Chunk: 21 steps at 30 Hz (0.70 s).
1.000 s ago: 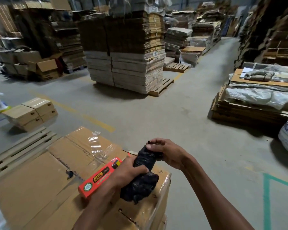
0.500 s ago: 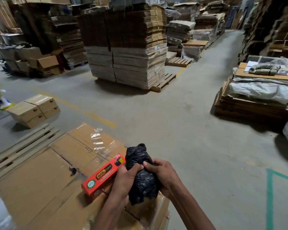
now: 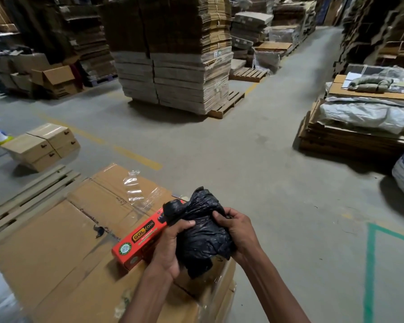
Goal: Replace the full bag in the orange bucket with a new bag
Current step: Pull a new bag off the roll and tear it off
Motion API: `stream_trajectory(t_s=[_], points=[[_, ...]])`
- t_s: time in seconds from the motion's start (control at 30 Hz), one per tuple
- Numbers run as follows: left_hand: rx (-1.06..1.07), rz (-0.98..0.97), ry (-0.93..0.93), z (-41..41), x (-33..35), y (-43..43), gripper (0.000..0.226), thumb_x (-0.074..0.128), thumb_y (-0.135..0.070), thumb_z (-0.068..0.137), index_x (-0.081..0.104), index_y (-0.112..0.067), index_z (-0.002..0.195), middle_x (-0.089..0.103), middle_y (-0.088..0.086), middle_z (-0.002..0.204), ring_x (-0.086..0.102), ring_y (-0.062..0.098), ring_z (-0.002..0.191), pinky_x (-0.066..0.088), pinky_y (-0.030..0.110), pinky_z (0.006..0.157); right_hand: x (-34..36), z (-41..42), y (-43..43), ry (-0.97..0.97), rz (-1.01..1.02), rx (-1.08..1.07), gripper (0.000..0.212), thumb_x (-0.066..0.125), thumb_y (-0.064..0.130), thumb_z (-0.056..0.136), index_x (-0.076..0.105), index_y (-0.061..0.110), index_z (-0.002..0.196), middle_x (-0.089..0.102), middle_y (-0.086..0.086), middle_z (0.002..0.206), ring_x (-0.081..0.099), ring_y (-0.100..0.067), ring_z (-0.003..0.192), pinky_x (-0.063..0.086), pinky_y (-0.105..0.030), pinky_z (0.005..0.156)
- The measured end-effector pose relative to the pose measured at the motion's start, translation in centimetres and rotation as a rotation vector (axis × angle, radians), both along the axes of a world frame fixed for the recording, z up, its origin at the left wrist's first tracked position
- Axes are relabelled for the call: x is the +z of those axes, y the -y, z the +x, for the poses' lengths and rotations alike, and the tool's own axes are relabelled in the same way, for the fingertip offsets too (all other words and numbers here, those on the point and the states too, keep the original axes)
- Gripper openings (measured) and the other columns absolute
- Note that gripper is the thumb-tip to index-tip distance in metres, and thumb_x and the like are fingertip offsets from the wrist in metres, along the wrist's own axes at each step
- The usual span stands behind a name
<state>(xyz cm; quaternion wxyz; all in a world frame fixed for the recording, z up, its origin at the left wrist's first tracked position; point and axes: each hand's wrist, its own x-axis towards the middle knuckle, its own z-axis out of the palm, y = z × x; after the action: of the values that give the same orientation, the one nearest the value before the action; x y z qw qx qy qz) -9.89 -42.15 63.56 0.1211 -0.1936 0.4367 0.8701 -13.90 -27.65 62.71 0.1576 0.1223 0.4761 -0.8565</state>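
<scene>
Over the near corner of a taped cardboard carton (image 3: 56, 241), a crumpled black plastic bag (image 3: 203, 231) is clenched between the left grip (image 3: 170, 245) and the right grip (image 3: 239, 231). A second ago the right grip was pinched at the bundle's top; now it is wrapped round the side. "GOLKOIN" is printed on the long red box (image 3: 135, 245) laid just beside the bag, whose film is glossy and creased.
</scene>
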Motion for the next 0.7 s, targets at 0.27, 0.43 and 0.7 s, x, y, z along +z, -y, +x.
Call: stream_trajectory(t_s=[0.27,0.43,0.7], points=[[0.07,-0.179,-0.039,-0.4,0.1,-0.5,0.049,0.074,-0.01,0.068,0.067,0.001,0.115,0.069,0.031,0.109,0.067,0.05,0.098,0.055,0.055,0.087,-0.8,-0.2,0.1,-0.049,0.112,-0.12,0.005,0.067,-0.007,0.085,0.069,-0.003,0.085,0.073,-0.023,0.085,0.07,-0.031,0.076,0.06,-0.041,0.074],[0.137,-0.343,-0.012,-0.3,0.2,-0.5,0.026,0.07,-0.002,0.077,0.071,0.001,0.103,0.073,0.026,0.097,0.072,0.044,0.086,0.059,0.051,0.08,-1.2,-0.4,-0.7,-0.421,0.755,-0.056,0.009,0.074,0.01,0.085,0.071,0.014,0.092,0.07,0.002,0.081,0.065,-0.015,0.077,0.052,-0.025,0.07],[0.057,-0.7,-0.119,-1.9,1.6,0.5,0.011,0.071,0.0,0.077,0.073,-0.009,0.085,0.076,0.012,0.077,0.074,0.034,0.075,0.058,0.04,0.06,4.0,-1.0,-1.3,-0.961,1.239,0.673,0.133,0.083,0.056,0.064,-0.008,0.027,0.156,-0.002,0.009,0.164,-0.013,-0.002,0.149,-0.006,-0.03,0.122]])
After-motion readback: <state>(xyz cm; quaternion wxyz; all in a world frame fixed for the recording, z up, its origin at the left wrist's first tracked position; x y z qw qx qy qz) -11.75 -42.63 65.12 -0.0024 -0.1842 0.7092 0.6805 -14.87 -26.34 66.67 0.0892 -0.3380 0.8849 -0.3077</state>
